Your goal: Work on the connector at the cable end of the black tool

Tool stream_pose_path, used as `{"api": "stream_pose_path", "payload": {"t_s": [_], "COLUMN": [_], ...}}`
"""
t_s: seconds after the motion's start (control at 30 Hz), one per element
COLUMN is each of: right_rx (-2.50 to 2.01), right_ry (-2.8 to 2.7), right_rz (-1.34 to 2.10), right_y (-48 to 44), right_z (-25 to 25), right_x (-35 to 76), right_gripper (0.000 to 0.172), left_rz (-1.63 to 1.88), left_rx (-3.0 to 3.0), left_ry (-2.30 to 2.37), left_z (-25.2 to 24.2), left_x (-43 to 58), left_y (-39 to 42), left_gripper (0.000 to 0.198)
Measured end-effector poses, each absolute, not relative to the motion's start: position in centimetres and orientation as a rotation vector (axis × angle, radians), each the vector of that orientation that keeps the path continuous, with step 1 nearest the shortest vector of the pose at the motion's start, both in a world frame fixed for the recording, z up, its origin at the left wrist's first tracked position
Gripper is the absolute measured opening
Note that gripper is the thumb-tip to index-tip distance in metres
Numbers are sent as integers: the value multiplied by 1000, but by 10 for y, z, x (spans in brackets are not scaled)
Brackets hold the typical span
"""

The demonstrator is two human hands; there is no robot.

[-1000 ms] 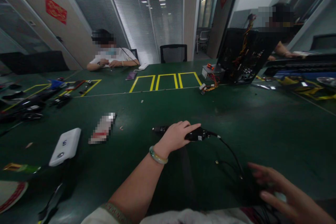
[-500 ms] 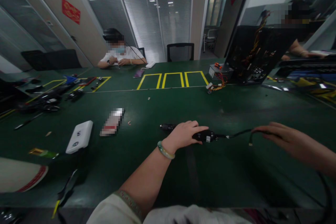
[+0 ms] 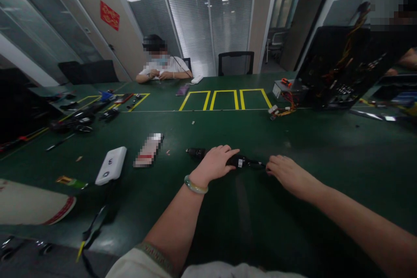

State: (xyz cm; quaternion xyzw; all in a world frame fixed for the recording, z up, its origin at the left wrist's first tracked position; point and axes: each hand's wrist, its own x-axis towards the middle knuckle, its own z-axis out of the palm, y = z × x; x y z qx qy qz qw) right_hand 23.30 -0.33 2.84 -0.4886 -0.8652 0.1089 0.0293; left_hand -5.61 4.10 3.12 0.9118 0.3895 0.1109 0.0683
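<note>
A black corded tool that looks like an electric screwdriver point(image 3: 196, 152) lies across the green table, its narrow tip to the left and a small white label near its tail. Over its body rests my left hand point(image 3: 213, 163), fingers wrapped around the far side, with a jade-like bangle on the wrist. The dark cord point(image 3: 259, 164) leaves the tool's right end. My right hand point(image 3: 284, 173) pinches that cord a short way from the tail; its fingertips are partly hidden.
A white power-bank-like box point(image 3: 111, 166), a blurred-out phone-shaped item point(image 3: 148, 150) and a green-and-gold tube point(image 3: 71, 182) lie at left. Far right stand a small metal power supply point(image 3: 289, 90) and a black computer case point(image 3: 339, 65). A person point(image 3: 166, 69) sits opposite; another works at right.
My right hand has moved left along the cord, close to the screwdriver's tail, and its fingers have closed. My left hand stays on the screwdriver. The whole view has shifted right.
</note>
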Motion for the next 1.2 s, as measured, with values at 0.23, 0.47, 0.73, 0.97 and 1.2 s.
{"api": "stream_pose_path", "payload": {"t_s": [0.23, 0.47, 0.73, 0.97, 1.2], "right_rx": [-1362, -1579, -1477, -1543, -1849], "right_ry": [-2447, -1844, -2326, -2417, -2408], "right_rz": [1275, 900, 665, 270, 539], "right_y": [2, -8, -11, -26, -39], "right_z": [38, -1, -3, 2, 30], "right_x": [215, 187, 198, 199, 197], "right_gripper": [34, 40, 24, 28, 17], "left_rz": [475, 435, 540, 542, 606], "left_rx": [2812, 2816, 2733, 2721, 2703], "left_ry": [1046, 1202, 1150, 1173, 1201], "left_z": [18, 10, 23, 19, 13], "left_x": [-4, 16, -5, -7, -3], "left_y": [27, 30, 26, 26, 26], "left_gripper": [33, 6, 25, 17, 16]}}
